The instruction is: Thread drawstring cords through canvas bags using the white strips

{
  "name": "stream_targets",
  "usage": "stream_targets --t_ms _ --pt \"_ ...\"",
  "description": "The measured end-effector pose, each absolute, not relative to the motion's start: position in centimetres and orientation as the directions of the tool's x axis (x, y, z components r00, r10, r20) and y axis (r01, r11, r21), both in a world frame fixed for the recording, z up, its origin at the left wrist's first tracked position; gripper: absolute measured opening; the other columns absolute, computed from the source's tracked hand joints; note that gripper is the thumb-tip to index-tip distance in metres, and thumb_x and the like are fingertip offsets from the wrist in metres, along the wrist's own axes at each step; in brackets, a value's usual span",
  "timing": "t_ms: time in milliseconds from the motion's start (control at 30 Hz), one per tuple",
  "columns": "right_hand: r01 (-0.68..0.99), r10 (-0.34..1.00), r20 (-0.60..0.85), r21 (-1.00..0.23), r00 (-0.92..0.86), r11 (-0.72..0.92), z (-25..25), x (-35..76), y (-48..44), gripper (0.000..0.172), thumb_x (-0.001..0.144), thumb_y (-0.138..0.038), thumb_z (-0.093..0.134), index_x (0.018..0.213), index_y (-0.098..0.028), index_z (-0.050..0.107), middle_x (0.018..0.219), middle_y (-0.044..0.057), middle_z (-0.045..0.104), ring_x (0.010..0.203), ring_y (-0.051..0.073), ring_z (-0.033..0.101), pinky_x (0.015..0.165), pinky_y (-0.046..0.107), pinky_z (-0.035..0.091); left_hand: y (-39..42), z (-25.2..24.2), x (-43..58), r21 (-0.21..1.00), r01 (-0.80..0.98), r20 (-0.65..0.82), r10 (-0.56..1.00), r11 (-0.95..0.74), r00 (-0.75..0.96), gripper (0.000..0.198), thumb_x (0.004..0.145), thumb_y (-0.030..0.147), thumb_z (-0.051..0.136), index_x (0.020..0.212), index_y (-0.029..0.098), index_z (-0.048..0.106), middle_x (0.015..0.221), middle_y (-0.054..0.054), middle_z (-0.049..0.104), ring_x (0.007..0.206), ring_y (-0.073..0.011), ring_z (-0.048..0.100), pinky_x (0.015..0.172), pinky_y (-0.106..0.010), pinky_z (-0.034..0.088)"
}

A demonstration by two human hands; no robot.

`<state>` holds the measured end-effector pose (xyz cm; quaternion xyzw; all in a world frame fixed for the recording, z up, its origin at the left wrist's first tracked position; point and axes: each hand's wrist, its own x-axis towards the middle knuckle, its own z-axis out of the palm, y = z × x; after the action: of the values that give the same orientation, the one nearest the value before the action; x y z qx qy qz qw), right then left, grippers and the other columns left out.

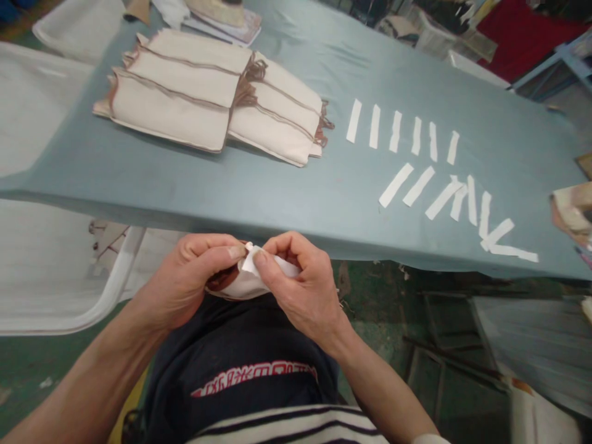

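Note:
Between my hands, just off the table's front edge and above my lap, is a cream fabric piece [245,287] with brown trim. My left hand [198,265] pinches its upper edge at the left, thumb against the fingers. A white strip [287,267] is gripped between the thumb and fingers of my right hand [303,277], one end lying against the cream fabric close to my left fingertips. My fingers hide part of the strip and of the fabric's edge.
Stacks of cream fabric pieces [185,92] with brown edging and cords lie on the green-covered table [296,203]. Several white strips [395,131] are laid out in rows toward the right. White plastic bins [46,265] stand at the left. A folded cream item [573,213] sits at the right edge.

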<state>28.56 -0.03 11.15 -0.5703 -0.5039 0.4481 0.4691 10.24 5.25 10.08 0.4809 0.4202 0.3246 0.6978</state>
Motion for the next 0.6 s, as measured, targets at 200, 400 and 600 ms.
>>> stream_targets --t_ms 200,400,600 --pt "0.104 0.995 -0.070 -0.992 0.076 -0.078 11.0 28.5 0.0 0.024 0.093 -0.044 0.076 0.083 -0.024 0.066 0.068 -0.006 0.065 0.056 0.011 0.051 0.055 0.027 0.040 5.3 10.3 10.3 0.944 -0.022 -0.290 0.858 0.330 0.425 0.041 0.079 0.040 0.079 0.051 0.022 0.054 0.052 0.007 0.037 0.050 -0.0090 0.028 0.045 -0.024 0.023" --pt "0.129 0.992 -0.090 -0.987 0.090 -0.101 10.6 28.5 0.2 0.028 0.092 -0.047 0.075 0.081 -0.026 0.061 0.067 -0.006 0.064 0.057 0.012 0.050 0.058 0.027 0.041 5.3 10.5 10.5 0.949 0.001 -0.290 0.873 0.315 0.391 0.037 0.076 0.041 0.079 0.053 0.021 0.058 0.053 0.007 0.039 0.052 -0.0086 0.028 0.046 -0.024 0.022" --pt "0.156 0.990 -0.087 -0.982 0.108 -0.104 10.1 28.3 0.3 0.028 0.091 -0.048 0.075 0.081 -0.026 0.060 0.070 -0.005 0.066 0.061 0.013 0.053 0.062 0.030 0.043 5.0 10.4 10.6 0.949 0.007 -0.296 0.879 0.316 0.373 0.040 0.081 0.041 0.083 0.058 0.021 0.057 0.058 0.006 0.041 0.056 -0.0105 0.033 0.050 -0.024 0.028"
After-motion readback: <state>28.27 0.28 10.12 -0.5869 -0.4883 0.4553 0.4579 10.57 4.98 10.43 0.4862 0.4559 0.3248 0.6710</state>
